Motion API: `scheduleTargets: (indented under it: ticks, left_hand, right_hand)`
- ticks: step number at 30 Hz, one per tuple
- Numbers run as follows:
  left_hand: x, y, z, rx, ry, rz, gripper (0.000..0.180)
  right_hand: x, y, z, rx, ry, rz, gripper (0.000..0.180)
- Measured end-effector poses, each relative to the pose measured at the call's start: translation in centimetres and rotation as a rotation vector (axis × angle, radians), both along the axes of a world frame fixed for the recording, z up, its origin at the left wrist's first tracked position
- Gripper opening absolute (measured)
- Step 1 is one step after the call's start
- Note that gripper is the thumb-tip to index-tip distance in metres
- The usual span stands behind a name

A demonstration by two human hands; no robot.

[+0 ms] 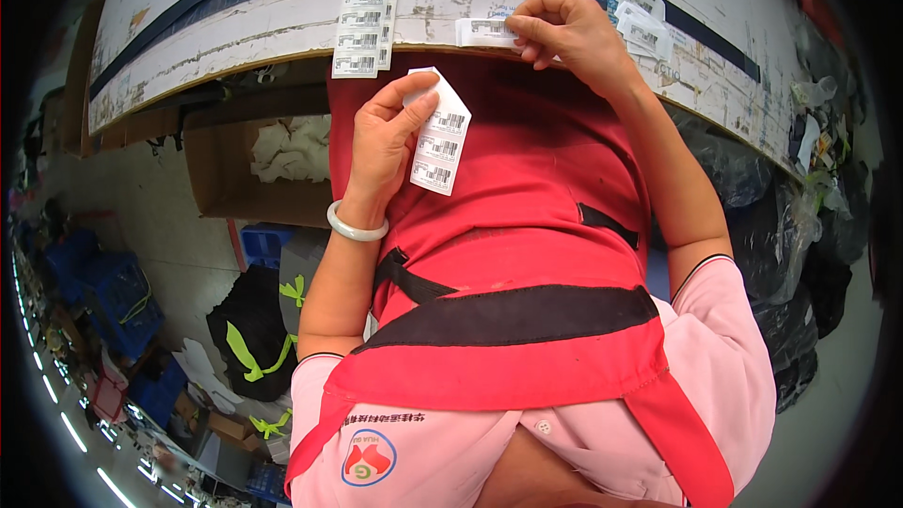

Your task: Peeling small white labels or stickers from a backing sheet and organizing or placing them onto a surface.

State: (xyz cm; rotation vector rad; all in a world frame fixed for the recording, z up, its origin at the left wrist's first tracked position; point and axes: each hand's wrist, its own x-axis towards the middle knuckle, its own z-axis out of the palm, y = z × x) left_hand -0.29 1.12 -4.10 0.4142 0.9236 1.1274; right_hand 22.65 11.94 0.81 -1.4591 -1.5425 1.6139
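left hand [381,141] pinches label strip [437,149], right hand [572,38] stretched farther forward.

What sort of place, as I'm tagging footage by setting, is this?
Probably a factory workshop or packing area: barcode label strips lie on a worn worktable, and blue plastic crates stand nearby.

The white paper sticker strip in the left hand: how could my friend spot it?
Find the red cloth apron. Over it, a bare left hand pinches the white paper strip. Unlike the long white label strips on the worn white table, it's held up, showing three barcodes.
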Motion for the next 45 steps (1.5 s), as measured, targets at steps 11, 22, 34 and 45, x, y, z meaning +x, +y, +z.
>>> scheduleTargets:
  ticks: [11, 22, 34, 45]
  left_hand:
    - [0.1, 0.0, -0.4, -0.013, 0.014, -0.011, 0.028]
    - [0.3, -0.2, -0.4, -0.003, 0.025, -0.014, 0.028]
    - [0.3, 0.0, -0.4, -0.017, 0.010, -0.025, 0.026]
    - [0.7, -0.9, -0.1, 0.090, 0.087, -0.005, 0.029]
  right_hand:
    - [-0.2, 0.4, -0.5, -0.016, -0.048, 0.021, 0.020]
    - [-0.3, 0.3, -0.4, -0.008, -0.056, 0.027, 0.020]
    - [0.1, -0.3, 0.1, 0.099, -0.100, 0.043, 0.020]
    - [14.4, -0.6, 0.0, 0.210, -0.371, -0.401, 0.014]
